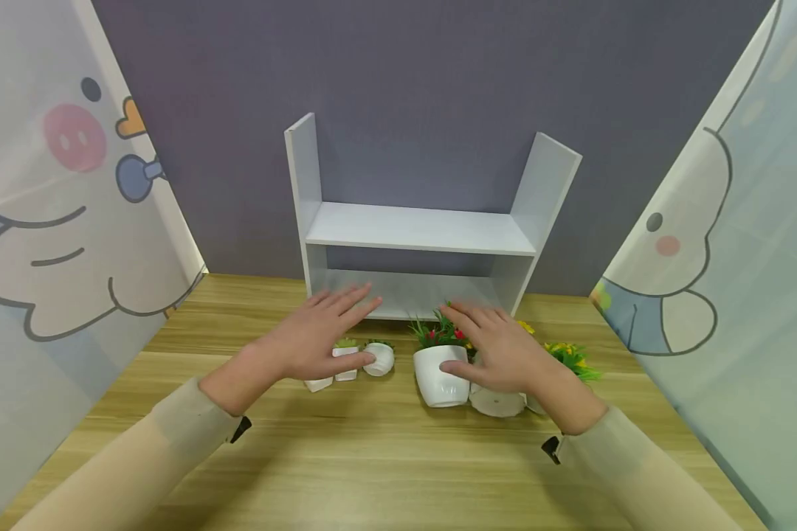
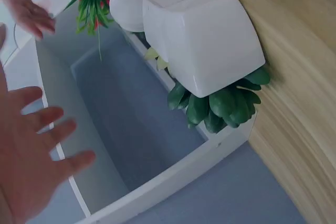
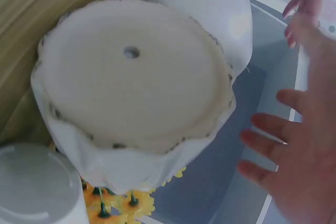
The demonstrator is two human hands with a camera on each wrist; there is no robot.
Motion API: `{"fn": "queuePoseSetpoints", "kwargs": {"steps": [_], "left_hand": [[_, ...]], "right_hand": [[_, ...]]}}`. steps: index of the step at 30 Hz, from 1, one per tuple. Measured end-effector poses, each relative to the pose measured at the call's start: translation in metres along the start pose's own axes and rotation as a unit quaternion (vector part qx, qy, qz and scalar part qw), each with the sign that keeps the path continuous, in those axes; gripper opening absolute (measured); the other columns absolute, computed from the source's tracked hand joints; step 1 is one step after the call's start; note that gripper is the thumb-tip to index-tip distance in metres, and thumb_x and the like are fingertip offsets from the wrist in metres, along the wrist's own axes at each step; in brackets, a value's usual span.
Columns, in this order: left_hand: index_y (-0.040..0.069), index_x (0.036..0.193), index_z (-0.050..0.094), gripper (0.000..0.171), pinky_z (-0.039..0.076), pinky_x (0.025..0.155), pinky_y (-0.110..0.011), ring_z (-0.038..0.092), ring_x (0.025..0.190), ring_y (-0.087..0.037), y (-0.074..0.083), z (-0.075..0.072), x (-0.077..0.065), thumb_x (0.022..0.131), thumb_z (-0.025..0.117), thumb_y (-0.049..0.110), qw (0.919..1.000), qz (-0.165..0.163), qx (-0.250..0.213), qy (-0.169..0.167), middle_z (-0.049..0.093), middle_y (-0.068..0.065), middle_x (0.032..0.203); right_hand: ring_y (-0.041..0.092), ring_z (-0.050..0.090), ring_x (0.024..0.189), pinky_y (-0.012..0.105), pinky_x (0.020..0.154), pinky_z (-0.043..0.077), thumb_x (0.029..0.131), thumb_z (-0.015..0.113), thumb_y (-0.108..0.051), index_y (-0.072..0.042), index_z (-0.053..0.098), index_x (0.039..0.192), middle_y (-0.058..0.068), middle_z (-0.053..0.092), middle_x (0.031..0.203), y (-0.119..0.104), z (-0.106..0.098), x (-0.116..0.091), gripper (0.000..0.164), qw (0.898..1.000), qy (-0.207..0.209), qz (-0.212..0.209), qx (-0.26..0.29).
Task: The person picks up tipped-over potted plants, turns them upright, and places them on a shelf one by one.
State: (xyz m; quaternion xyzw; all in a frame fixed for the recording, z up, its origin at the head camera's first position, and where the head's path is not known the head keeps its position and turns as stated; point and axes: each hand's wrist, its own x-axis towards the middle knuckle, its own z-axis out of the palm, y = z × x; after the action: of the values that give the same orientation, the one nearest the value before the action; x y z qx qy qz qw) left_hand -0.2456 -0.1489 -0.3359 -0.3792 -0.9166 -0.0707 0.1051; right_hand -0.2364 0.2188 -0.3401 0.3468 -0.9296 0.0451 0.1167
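Observation:
My left hand (image 1: pixel 322 335) hovers with fingers spread above several small potted plants. Beneath it are a small round white pot (image 1: pixel 378 360) and a square white pot (image 1: pixel 346 366); another square pot (image 2: pixel 215 43) with a thick-leaved green succulent (image 2: pixel 223 106) shows in the left wrist view. My right hand (image 1: pixel 501 346) is likewise spread, holding nothing, over a larger white pot (image 1: pixel 432 376) with red flowers and a scalloped pot (image 3: pixel 136 77). The scalloped pot lies on its side, its holed base towards me. The right hand partly hides these plants in the head view.
A white two-tier shelf (image 1: pixel 425 228) stands behind the pots against a grey wall panel (image 1: pixel 425 88). Yellow flowers (image 1: pixel 567 354) grow from a pot at the right. Wood-grain tabletop (image 1: pixel 372 464) extends in front. Cartoon-printed curtains (image 1: pixel 53 221) hang at both sides.

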Motion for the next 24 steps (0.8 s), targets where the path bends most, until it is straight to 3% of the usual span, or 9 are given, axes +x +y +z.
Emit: {"fn": "queuePoseSetpoints", "kwargs": {"steps": [4,7,11,16,18,20,24], "left_hand": [[0.010,0.165,0.048,0.072,0.052,0.116,-0.061,0.063,0.143,-0.038,-0.006,-0.006,0.003,0.107,0.070,0.047,0.9954,0.025,-0.026,0.089,0.057,-0.015,0.163],[0.005,0.155,0.058,0.059,0.059,0.105,-0.057,0.070,0.130,-0.037,-0.016,-0.017,0.006,0.104,0.075,0.030,0.9817,0.048,-0.042,0.179,0.068,-0.017,0.148],[0.002,0.146,0.065,0.050,0.063,0.090,-0.049,0.073,0.112,-0.034,-0.036,-0.042,0.012,0.099,0.075,0.018,0.9486,0.062,-0.054,0.306,0.073,-0.019,0.136],[-0.004,0.140,0.066,0.041,0.055,0.091,-0.019,0.072,0.113,-0.038,-0.062,-0.081,0.024,0.100,0.068,0.007,0.8969,0.056,-0.096,0.428,0.072,-0.025,0.130],[-0.005,0.140,0.065,0.040,0.051,0.091,-0.011,0.071,0.115,-0.039,-0.071,-0.096,0.030,0.102,0.065,0.007,0.8816,0.043,-0.106,0.458,0.069,-0.026,0.132],[-0.005,0.141,0.063,0.041,0.050,0.090,-0.011,0.070,0.118,-0.038,-0.078,-0.108,0.038,0.102,0.065,0.008,0.8703,0.021,-0.122,0.477,0.066,-0.027,0.135],[-0.002,0.147,0.060,0.046,0.051,0.092,-0.017,0.067,0.129,-0.029,-0.091,-0.124,0.056,0.103,0.065,0.012,0.8653,-0.032,-0.154,0.476,0.061,-0.023,0.142]], "right_hand": [[0.037,0.069,0.131,0.059,0.107,0.058,0.103,0.075,-0.043,-0.009,0.055,0.159,0.013,0.065,0.153,0.000,0.000,0.000,0.068,0.997,0.071,-0.016,0.011],[0.034,0.074,0.119,0.056,0.099,0.062,0.103,0.076,-0.036,-0.008,0.061,0.152,0.010,0.070,0.143,0.001,-0.001,-0.001,0.059,0.995,0.097,-0.018,0.014],[0.034,0.075,0.118,0.055,0.098,0.062,0.102,0.077,-0.033,-0.007,0.063,0.149,0.010,0.072,0.139,0.002,-0.002,-0.001,0.055,0.994,0.105,-0.020,0.013],[0.034,0.075,0.116,0.054,0.096,0.063,0.102,0.077,-0.033,-0.007,0.065,0.145,0.011,0.072,0.137,0.003,-0.002,-0.001,0.052,0.994,0.106,-0.021,0.014],[0.033,0.076,0.114,0.054,0.095,0.064,0.102,0.077,-0.033,-0.007,0.066,0.144,0.010,0.072,0.137,0.003,-0.001,-0.001,0.051,0.994,0.106,-0.021,0.013],[0.033,0.076,0.113,0.053,0.094,0.064,0.102,0.077,-0.033,-0.007,0.066,0.144,0.010,0.073,0.136,0.003,0.000,-0.002,0.050,0.994,0.108,-0.022,0.013],[0.030,0.077,0.110,0.052,0.092,0.064,0.102,0.077,-0.033,-0.007,0.066,0.143,0.010,0.074,0.134,0.002,0.001,-0.003,0.050,0.993,0.113,-0.023,0.020]]}}
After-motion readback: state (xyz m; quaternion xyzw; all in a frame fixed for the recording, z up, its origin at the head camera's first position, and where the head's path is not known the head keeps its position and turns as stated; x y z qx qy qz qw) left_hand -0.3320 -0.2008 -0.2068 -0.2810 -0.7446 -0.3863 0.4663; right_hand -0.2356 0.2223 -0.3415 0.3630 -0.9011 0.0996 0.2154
